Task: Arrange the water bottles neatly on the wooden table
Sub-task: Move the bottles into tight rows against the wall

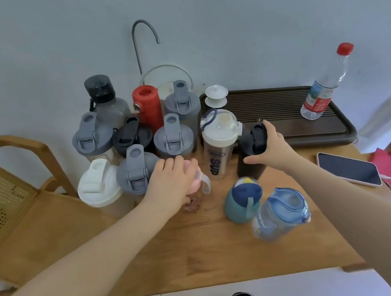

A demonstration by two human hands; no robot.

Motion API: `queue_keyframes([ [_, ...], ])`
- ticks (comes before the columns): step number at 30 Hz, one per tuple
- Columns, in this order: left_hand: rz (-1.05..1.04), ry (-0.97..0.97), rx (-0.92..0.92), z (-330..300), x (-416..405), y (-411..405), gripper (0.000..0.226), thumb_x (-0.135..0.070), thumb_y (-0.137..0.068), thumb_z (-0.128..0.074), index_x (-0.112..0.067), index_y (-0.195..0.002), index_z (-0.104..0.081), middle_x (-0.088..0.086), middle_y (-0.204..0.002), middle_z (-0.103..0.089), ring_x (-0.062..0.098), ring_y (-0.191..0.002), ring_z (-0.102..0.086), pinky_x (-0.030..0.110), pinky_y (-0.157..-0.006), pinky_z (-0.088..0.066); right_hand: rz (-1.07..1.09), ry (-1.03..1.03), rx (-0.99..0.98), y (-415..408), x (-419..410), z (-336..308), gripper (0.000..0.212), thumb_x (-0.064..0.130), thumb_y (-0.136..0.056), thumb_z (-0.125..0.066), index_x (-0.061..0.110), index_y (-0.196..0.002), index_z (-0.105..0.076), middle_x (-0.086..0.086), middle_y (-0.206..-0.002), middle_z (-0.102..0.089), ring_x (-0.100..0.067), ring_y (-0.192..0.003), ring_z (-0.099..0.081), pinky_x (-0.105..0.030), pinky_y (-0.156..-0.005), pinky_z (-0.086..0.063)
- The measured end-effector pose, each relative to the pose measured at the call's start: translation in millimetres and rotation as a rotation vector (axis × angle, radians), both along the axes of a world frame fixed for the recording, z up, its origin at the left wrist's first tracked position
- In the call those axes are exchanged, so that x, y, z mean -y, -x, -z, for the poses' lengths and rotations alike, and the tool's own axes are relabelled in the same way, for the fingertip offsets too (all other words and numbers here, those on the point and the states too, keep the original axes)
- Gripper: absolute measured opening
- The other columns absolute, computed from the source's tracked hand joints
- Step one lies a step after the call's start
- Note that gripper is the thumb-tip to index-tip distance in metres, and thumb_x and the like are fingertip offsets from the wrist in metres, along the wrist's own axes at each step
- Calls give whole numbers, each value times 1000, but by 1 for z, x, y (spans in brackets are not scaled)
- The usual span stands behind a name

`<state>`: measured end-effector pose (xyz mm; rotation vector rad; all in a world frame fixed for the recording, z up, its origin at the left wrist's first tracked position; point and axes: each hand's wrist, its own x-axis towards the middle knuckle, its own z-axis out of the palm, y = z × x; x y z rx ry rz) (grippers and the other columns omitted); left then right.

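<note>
Several bottles stand grouped at the back left of the wooden table [204, 258]: grey-lidded shakers, a red flask [148, 107], a white-lidded shaker [98, 184] and a clear "SUP" shaker [218, 142]. My left hand [171, 183] grips the lid of a pink bottle [194, 201] in the front row. My right hand [270, 149] holds the top of a black bottle [249, 158] beside the "SUP" shaker. A teal bottle [240, 202] and a blue transparent bottle [279, 214] stand apart, nearer to me.
A dark tea tray [311, 132] lies at the back right with a red-capped plastic bottle [325, 83] and a white lidded cup [216, 95] on it. A phone [349, 168] lies at the right edge. A wooden chair [9, 197] stands left.
</note>
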<state>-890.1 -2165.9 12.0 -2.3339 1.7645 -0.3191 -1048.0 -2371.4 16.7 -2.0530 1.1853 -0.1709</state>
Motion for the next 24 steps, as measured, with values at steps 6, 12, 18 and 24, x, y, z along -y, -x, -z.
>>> queue_keyframes([
  [6,-45,29,-3,3,3,20,90,-37,-35,-89,-10,-116,-59,16,-112,-64,29,-91,-64,37,-72,-53,-27,53,65,-10,4,11,104,28,-69,-79,26,-146,-10,-15,-145,-25,-35,-124,-44,-44,-101,-41],
  [12,204,-25,-313,-3,30,73,81,-40,-77,-67,-14,-142,-27,13,-148,-31,29,-131,-37,39,-104,-35,-126,207,79,24,6,-3,94,37,-76,-73,18,-147,-15,-11,-152,-20,-29,-137,-28,-45,-111,-32],
  [18,201,-151,-446,16,66,90,79,-44,-82,-62,-28,-144,-15,8,-147,-28,29,-126,-41,38,-100,-35,-569,116,92,93,-19,-34,49,49,-69,-67,30,-113,-53,14,-105,-58,-2,-97,-55,-20,-79,-45],
  [24,95,-143,-379,15,65,92,74,-37,-82,-63,-22,-141,-20,13,-133,-41,32,-113,-50,39,-86,-45,-733,225,-330,102,-42,-19,80,47,-68,-75,37,-135,-32,13,-128,-45,-13,-110,-50,-26,-87,-45],
])
